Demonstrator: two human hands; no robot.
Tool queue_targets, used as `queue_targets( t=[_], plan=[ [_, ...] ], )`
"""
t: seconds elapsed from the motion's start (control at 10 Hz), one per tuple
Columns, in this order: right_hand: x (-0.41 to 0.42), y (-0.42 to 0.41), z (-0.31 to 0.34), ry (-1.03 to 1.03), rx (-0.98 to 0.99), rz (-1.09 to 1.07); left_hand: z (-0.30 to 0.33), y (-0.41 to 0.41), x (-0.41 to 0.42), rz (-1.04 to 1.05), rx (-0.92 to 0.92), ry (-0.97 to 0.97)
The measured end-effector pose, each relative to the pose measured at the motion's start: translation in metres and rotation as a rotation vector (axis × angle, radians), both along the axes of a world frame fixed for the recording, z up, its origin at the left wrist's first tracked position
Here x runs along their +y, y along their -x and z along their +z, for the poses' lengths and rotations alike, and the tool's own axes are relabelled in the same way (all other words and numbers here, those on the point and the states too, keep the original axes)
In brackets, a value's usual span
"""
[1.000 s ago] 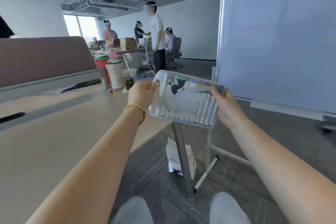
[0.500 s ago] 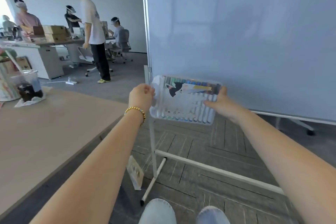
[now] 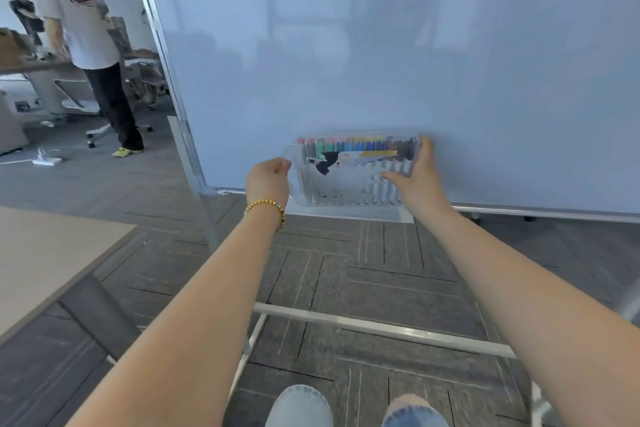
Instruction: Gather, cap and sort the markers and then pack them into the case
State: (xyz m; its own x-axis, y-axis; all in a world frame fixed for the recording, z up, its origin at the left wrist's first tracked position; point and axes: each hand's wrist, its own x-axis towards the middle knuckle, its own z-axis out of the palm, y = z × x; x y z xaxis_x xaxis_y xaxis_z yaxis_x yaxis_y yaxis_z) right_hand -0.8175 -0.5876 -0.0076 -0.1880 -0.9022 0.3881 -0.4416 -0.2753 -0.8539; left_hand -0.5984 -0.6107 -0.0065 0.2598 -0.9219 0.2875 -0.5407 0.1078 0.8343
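Head view shows us holding a clear plastic marker case [image 3: 349,172] out at arm's length, its row of capped markers with coloured ends [image 3: 356,145] lined up along the top edge. Our left hand [image 3: 268,180] has its fingers curled round the case's left end, a gold bead bracelet [image 3: 266,207] at the wrist; our right hand [image 3: 415,177] grips the right end, thumb across the front and fingers behind. A second ago the case hung beside the pale wooden desk [image 3: 45,253]; since then we have turned away, and it now sits in front of the large whiteboard [image 3: 381,45], just above the board's bottom rail [image 3: 519,210]. We judge the packing done, with only setting the case down left, perhaps on that rail. A person in a white T-shirt [image 3: 79,21] stands well off to the left.
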Motion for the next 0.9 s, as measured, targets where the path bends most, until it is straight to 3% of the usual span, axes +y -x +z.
queue_targets(
  t=[0.4,0.5,0.7,0.9],
  plan=[
    [-0.019,0.011,-0.036,0.067,0.039,-0.104,-0.031,0.020,-0.038,0.049,-0.053,0.033],
    [-0.019,0.013,-0.039,0.011,-0.029,-0.142,-0.031,0.024,-0.035,0.019,-0.153,0.003],
    [-0.017,0.016,-0.046,-0.071,-0.074,-0.174,-0.049,0.023,-0.022,-0.006,-0.186,-0.040],
    [-0.012,0.007,-0.063,-0.133,-0.091,-0.210,-0.069,0.018,-0.013,-0.135,-0.462,-0.259]
  ],
)
